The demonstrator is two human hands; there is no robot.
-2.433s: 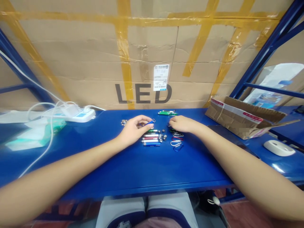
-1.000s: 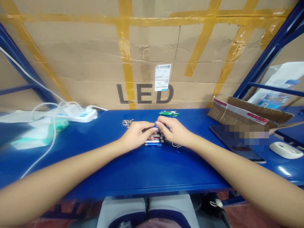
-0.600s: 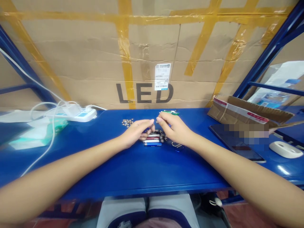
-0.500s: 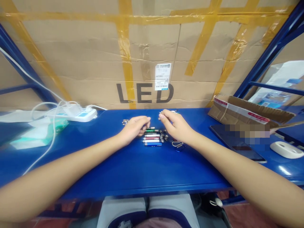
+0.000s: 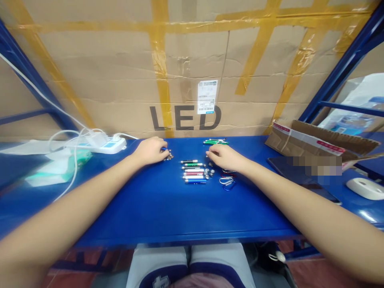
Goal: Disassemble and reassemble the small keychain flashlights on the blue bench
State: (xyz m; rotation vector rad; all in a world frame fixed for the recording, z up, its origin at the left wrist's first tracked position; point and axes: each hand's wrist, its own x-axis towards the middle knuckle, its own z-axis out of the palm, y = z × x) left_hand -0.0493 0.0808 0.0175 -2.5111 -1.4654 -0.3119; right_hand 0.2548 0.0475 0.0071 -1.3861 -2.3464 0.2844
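In the head view, the left hand [image 5: 152,150] is curled over the left part of the desk [image 5: 144,208], its fingers closed around a slim blue piece [image 5: 163,149] that is mostly hidden, so its full shape cannot be told. Just beside those fingertips, partly behind them, lies a small pile of shiny discs [image 5: 170,156]. The right hand [image 5: 224,157] is at the other side, its thumb and fingers drawn narrow near the desk; whether they pinch something small cannot be told. Between and nearer the body lies a row of coloured tubes [image 5: 195,181], with loose metal caps [image 5: 212,172] by their right ends. Coloured clips [image 5: 226,183] lie close to the right forearm, and green pens [image 5: 215,143] lie beyond the right hand. The round caps look likely to roll if a sleeve-less forearm or knuckle brushes them, and the clips could be dragged by the forearm. The discs seem easy to scatter, or to pick up two at once, because the left fingers are already taken up by the blue piece.
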